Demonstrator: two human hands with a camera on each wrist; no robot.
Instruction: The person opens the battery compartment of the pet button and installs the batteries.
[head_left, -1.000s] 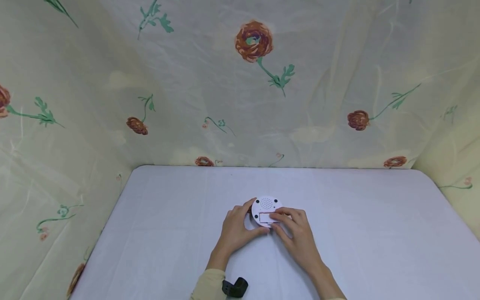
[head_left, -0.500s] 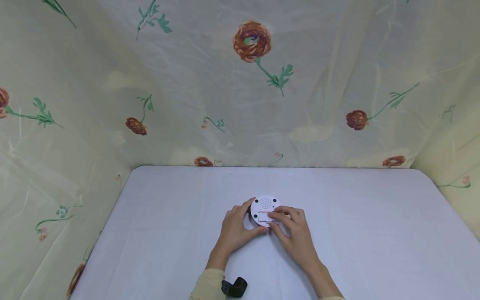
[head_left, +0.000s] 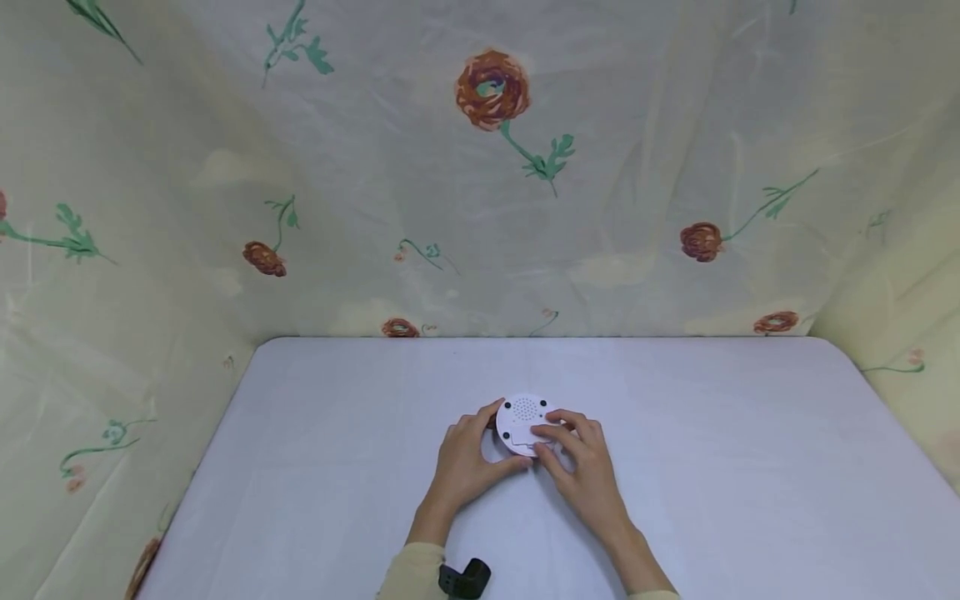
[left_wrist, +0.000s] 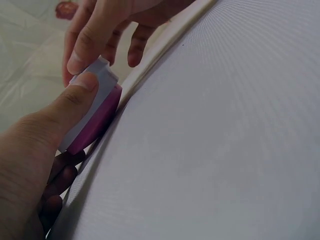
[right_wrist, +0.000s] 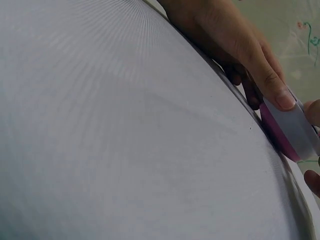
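A round white device (head_left: 523, 409) lies with its underside up, showing a ring of speaker holes and small black feet. Its side has a magenta band, seen in the left wrist view on the device (left_wrist: 102, 112). My left hand (head_left: 467, 460) grips its rim, thumb at the near edge and fingers at the far left side. With bent fingers and thumb, my right hand (head_left: 588, 479) pinches at the white battery cover (head_left: 522, 438) on the near half of the underside. The right fingers hide part of the cover. In the right wrist view the left thumb (right_wrist: 285, 99) presses on the white side.
A white cloth covers the table (head_left: 337, 433). Behind and beside it hangs a pale curtain (head_left: 360, 167) with printed flowers. A black strap-on device (head_left: 465, 578) sits at the left wrist, next to the sleeve.
The battery cover has moved to the lower left and sits closer into its recess, whose outline shows less. Both hands keep nearly the same place on the device. The head view has shifted slightly.
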